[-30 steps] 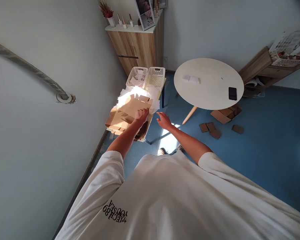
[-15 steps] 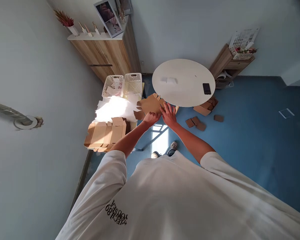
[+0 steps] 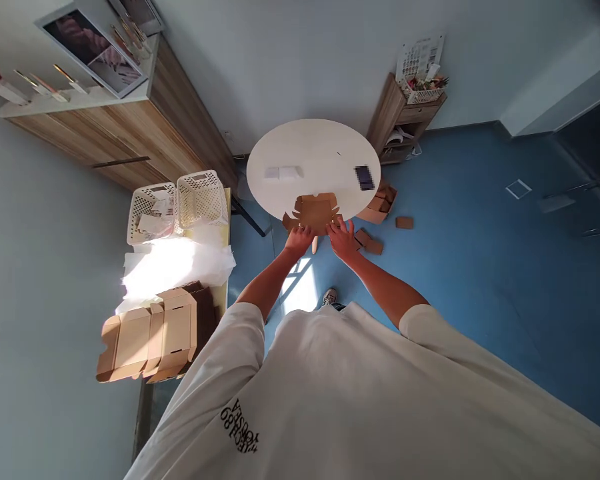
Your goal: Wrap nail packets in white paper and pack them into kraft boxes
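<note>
A brown cardboard box blank (image 3: 316, 212), partly folded with its flaps sticking out, is held at the near edge of the white oval table (image 3: 325, 137). My left hand (image 3: 300, 239) is closed around its near left side. On the near right side, my right hand (image 3: 342, 239) grips it with bent fingers. The blank's far edge overlaps the tabletop; whether it rests there I cannot tell. Two small white pieces (image 3: 284, 173) lie on the table, with a dark phone (image 3: 365, 178) to their right.
At left, a side table carries stacked flat cardboard blanks (image 3: 155, 337), white sheets (image 3: 205, 263) and two white baskets (image 3: 201, 200). A wooden cabinet (image 3: 190, 113) stands behind. Cardboard pieces (image 3: 369, 241) and an open carton (image 3: 379, 203) are on the blue floor, near a small shelf (image 3: 387, 123).
My view has turned right toward the oval table. The blank has come from beside the left-hand stack to the table's near edge, and its flaps now stand more spread.
</note>
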Demonstrator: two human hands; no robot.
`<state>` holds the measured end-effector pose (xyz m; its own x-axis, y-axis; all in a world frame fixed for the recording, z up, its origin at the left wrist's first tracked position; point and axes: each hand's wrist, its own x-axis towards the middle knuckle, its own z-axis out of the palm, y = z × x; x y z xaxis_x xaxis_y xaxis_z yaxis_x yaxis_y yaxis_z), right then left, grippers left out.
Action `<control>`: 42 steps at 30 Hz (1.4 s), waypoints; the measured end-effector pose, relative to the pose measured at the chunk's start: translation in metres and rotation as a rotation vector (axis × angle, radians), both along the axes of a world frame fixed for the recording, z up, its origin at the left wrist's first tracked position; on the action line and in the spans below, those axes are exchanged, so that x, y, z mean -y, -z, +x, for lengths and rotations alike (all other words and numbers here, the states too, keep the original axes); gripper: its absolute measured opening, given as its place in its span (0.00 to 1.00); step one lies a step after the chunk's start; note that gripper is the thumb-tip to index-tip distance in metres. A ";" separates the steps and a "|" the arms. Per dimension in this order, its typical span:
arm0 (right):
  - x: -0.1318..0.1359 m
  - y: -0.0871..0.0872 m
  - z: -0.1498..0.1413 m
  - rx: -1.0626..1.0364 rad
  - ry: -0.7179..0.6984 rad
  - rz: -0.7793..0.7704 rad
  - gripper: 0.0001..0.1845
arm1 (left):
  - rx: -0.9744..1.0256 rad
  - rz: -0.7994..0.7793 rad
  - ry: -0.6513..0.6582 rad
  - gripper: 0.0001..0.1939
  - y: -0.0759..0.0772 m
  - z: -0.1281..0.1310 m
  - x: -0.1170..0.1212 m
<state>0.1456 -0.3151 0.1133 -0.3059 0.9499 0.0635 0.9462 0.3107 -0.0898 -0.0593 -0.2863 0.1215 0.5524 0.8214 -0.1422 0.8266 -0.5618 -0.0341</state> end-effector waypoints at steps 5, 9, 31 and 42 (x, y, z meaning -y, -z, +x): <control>-0.023 0.021 0.035 0.055 0.004 -0.055 0.29 | 0.021 -0.072 -0.101 0.20 0.019 0.024 -0.012; -0.043 0.033 0.044 0.087 0.021 -0.087 0.27 | 0.044 -0.141 -0.137 0.19 0.029 0.030 -0.029; -0.192 0.064 0.009 0.192 0.193 -0.277 0.29 | 0.099 -0.279 0.033 0.21 0.072 -0.007 -0.206; -0.234 0.079 0.012 0.153 0.314 -0.401 0.37 | 0.024 -0.377 -0.023 0.22 0.080 0.000 -0.242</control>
